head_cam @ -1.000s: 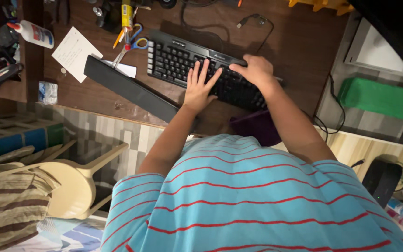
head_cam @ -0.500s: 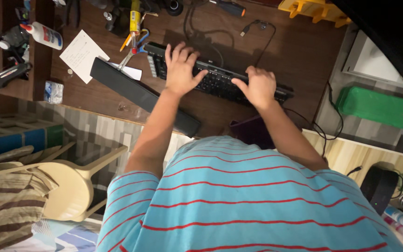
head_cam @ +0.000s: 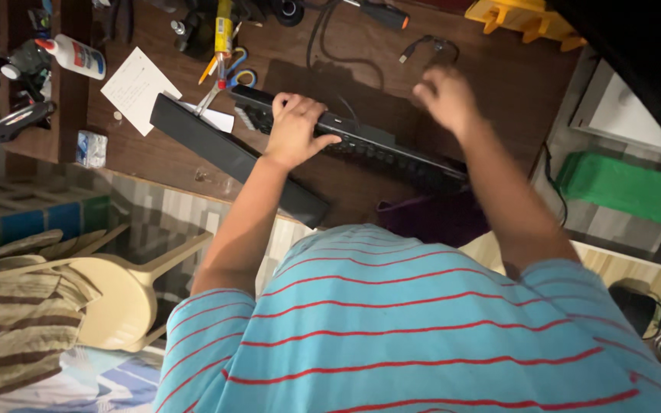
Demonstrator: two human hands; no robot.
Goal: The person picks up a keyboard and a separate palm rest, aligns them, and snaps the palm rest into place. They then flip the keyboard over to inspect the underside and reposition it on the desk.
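The left hand (head_cam: 294, 128) now grips the far edge of the black rectangular computer keyboard (head_cam: 361, 141), tipping it up off the brown wooden desk (head_cam: 491, 84). The right hand (head_cam: 445, 95) has let go (blurred, grip unclear) and hovers beyond it.

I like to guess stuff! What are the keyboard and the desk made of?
The keyboard, gripped by the left hand, looks like matte black plastic: dull, dark and moulded keys. The desk looks like dark brown wood or wood-look laminate: smooth with a soft sheen; I cannot tell which.
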